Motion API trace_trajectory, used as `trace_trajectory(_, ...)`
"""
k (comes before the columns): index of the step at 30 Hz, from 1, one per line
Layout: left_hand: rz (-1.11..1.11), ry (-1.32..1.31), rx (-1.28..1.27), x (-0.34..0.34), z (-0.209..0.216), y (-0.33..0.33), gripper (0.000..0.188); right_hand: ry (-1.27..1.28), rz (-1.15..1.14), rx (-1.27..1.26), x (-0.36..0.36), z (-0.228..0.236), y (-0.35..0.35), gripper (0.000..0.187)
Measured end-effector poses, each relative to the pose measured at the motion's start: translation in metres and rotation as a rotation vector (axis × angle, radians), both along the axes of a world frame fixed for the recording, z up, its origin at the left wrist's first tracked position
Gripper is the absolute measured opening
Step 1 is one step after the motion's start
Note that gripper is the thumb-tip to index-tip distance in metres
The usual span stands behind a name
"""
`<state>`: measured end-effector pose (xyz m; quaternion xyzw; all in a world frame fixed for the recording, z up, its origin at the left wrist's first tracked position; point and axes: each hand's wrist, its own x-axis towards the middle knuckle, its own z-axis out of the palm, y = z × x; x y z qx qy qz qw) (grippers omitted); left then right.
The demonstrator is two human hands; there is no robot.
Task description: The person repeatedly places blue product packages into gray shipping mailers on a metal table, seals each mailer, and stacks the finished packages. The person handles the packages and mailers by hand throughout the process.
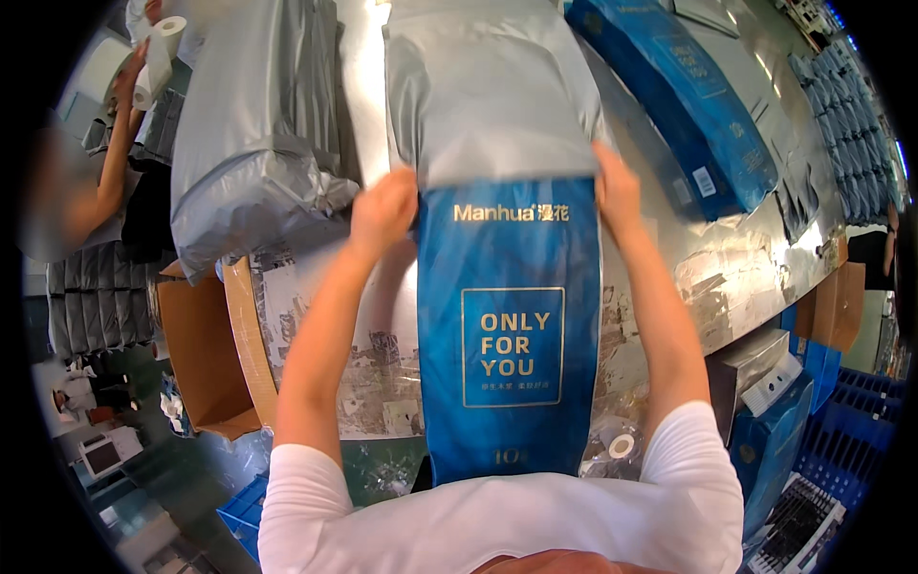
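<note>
A long blue plastic package (512, 249) with gold print lies lengthwise in front of me, its near end against my body. Its far part is inside a grey plastic mailing bag (492, 91), whose mouth crosses the package between my hands. My left hand (384, 210) is closed on the bag's left edge at the mouth. On the opposite side my right hand (617, 187) grips the right edge, fingers curled and slightly blurred. How much of the package is inside the bag is hidden.
Filled grey bags (253, 163) are heaped on the metal table (741, 287) to the left. Another blue package (679, 105) lies far right. An open cardboard box (206, 349) stands at the left edge, near a co-worker's arm (115, 172) and white rolls (153, 72). Blue crates (856, 421) stand lower right.
</note>
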<state>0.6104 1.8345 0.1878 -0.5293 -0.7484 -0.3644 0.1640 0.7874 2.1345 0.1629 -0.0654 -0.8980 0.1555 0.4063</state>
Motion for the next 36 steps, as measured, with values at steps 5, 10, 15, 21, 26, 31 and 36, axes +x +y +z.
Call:
trace_trajectory(5,0.384,-0.381,-0.341,0.024,-0.034,0.002,0.014,-0.511,-0.277,-0.298,0.007,-0.003,-0.026,0.026)
trace_trajectory(10,0.480,-0.469,-0.638,0.031,-0.029,0.006,0.026,-0.839,-0.339,-0.279,0.010,-0.016,-0.019,0.028)
trace_trajectory(15,0.444,-0.467,-0.619,0.063,-0.006,-0.018,0.020,-1.020,-0.180,-0.353,0.045,0.016,-0.026,0.026)
trace_trajectory(21,0.143,-0.825,-0.938,0.172,0.022,-0.114,0.016,-1.292,0.314,-0.221,0.198,-0.018,-0.076,0.014)
trace_trajectory(26,-0.336,-0.844,-0.903,0.274,0.040,-0.182,0.021,-0.749,0.320,-0.319,0.286,-0.015,-0.148,0.041)
trace_trajectory(31,0.079,-0.789,-0.882,0.190,0.058,-0.106,0.022,-0.846,0.438,-0.304,0.219,0.032,-0.117,0.043)
trace_trajectory(36,0.096,-0.598,-1.016,0.187,0.010,-0.111,0.022,-1.381,0.284,-0.089,0.202,0.031,-0.074,0.016)
